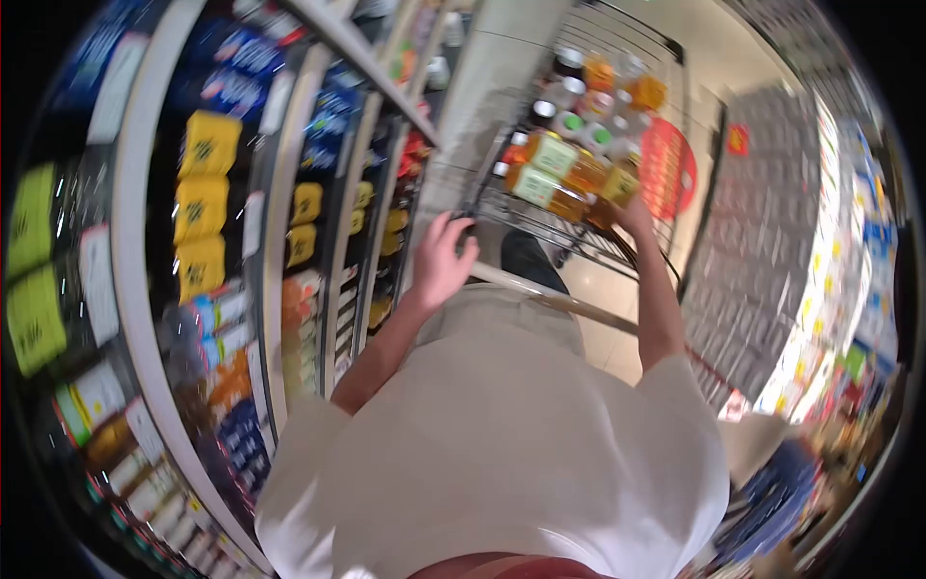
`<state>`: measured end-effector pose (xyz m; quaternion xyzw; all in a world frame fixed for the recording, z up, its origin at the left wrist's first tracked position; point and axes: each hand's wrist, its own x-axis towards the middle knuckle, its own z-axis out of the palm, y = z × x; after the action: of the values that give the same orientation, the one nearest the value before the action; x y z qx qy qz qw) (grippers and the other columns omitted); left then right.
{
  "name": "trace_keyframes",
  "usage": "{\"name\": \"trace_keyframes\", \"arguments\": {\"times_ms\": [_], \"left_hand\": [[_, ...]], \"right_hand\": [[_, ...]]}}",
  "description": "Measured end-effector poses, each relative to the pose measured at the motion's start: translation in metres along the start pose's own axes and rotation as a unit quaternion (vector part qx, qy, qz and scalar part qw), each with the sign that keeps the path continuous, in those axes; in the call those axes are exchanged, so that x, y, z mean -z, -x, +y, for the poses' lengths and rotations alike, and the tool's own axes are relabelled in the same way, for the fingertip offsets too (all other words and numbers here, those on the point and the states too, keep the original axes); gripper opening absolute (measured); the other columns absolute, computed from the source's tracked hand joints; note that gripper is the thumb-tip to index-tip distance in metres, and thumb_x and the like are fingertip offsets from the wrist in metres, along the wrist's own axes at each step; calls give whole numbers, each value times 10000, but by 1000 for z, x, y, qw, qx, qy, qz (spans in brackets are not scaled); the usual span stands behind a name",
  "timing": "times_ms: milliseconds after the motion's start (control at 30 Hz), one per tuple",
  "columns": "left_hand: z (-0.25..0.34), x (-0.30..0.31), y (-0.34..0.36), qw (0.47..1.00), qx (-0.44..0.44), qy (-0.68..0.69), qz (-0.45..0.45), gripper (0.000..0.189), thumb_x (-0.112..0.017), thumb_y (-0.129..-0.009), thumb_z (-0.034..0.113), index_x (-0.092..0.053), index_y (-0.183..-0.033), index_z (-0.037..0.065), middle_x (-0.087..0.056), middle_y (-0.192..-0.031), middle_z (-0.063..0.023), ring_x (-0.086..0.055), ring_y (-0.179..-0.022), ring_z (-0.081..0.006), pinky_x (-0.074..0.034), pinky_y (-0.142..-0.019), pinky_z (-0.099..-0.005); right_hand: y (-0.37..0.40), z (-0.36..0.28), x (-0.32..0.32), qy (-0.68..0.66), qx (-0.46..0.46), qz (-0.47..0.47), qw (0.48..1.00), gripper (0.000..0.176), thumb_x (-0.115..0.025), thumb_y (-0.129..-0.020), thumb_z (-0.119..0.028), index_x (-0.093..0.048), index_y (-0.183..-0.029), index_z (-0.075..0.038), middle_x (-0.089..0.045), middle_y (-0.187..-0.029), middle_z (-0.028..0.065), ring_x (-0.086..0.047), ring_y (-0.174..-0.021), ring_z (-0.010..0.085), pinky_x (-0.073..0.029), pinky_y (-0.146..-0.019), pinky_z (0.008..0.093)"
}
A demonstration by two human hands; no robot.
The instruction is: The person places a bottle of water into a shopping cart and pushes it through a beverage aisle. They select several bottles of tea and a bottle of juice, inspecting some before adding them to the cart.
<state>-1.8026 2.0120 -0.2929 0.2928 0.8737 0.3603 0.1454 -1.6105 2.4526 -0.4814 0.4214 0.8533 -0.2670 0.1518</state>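
A wire shopping cart (617, 259) stands in front of me, loaded with several bottles. My right hand (632, 216) reaches into it and is closed around a bottle with a yellow label (618, 185), which lies tilted at the near side of the load. Beside that bottle lie amber bottles with pale green labels (536, 184). Behind them, bottles with white and green caps (571, 123) stand upright. My left hand (446, 255) hovers by the cart's near left corner, fingers loosely bent and apart, with nothing visible in it. The cart's handle bar (550, 292) crosses before my waist.
Shelves with packaged goods and yellow price tags (204, 203) run close along my left. On the right rise stacked clear-wrapped packs (748, 241). A round red sign (667, 166) shows at the cart's right side. A person in blue (772, 502) is partly visible behind right.
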Motion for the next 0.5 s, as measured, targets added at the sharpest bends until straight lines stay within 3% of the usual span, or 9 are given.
{"name": "trace_keyframes", "arguments": {"times_ms": [33,67,100,167,233,333,367,467,500], "left_hand": [[-1,1,2,1000,-8,8,18,336,-796,-971,175,-751,-1290,75,-678,-1393,-218,-703,-1235,-427,-583,-1037,-484],[5,6,3,999,28,18,5,335,-787,-983,204,-751,-1290,75,-680,-1380,-220,-701,-1227,-437,-583,-1045,-488],[5,9,3,999,27,31,-4,355,-780,-993,227,-740,-1313,80,-662,-1413,-220,-686,-1255,-443,-579,-1062,-485],[5,12,5,998,34,44,-19,418,-760,-1020,219,-682,-1402,67,-617,-1488,-209,-660,-1282,-454,-555,-1081,-503],[-3,12,7,994,15,104,26,419,-731,-1057,210,-655,-1437,52,-639,-1465,-221,-672,-1279,-437,-546,-1087,-489],[-26,16,23,976,89,152,125,410,-705,-1089,198,-635,-1461,42,-667,-1434,-229,-690,-1274,-397,-546,-1083,-455],[-44,16,32,967,133,165,141,461,-686,-1103,244,-595,-1500,27,-672,-1429,-249,-657,-1338,-388,-539,-1103,-458],[-111,16,64,925,244,222,186,461,-692,-1106,249,-595,-1489,11,-699,-1395,-235,-681,-1308,-337,-545,-1077,-401],[-140,14,77,911,280,240,184,459,-696,-1102,243,-599,-1486,13,-712,-1376,-232,-691,-1293,-320,-546,-1066,-380]], "right_hand": [[-15,25,-11,-11,66,14,998,792,-825,-942,-535,-544,-1471,-17,-761,-1269,291,-745,-1199,459,-595,-998,522],[19,-19,29,-17,40,15,999,739,-823,-952,-520,-585,-1433,-11,-765,-1268,287,-745,-1200,457,-591,-1003,524],[17,-18,34,18,25,7,999,733,-828,-957,-418,-571,-1525,-32,-740,-1364,275,-725,-1266,431,-575,-1043,517],[36,-34,52,-85,95,54,990,771,-783,-1019,-391,-513,-1620,9,-754,-1317,271,-749,-1215,389,-585,-1005,473],[52,-51,60,-91,97,80,988,705,-755,-1064,-330,-509,-1622,24,-701,-1416,273,-754,-1187,352,-603,-960,424],[110,-123,82,-207,100,73,971,625,-700,-1116,-239,-485,-1647,12,-637,-1522,239,-731,-1212,293,-605,-973,386],[122,-140,80,-217,121,85,965,619,-696,-1118,-227,-483,-1647,12,-641,-1516,235,-725,-1217,288,-603,-982,387],[165,-189,73,-267,158,100,945,582,-683,-1119,-162,-489,-1638,15,-652,-1504,221,-698,-1261,274,-592,-1025,386],[175,-200,66,-276,181,102,938,576,-685,-1111,-132,-493,-1634,17,-650,-1511,232,-685,-1316,306,-561,-1092,412]]}}
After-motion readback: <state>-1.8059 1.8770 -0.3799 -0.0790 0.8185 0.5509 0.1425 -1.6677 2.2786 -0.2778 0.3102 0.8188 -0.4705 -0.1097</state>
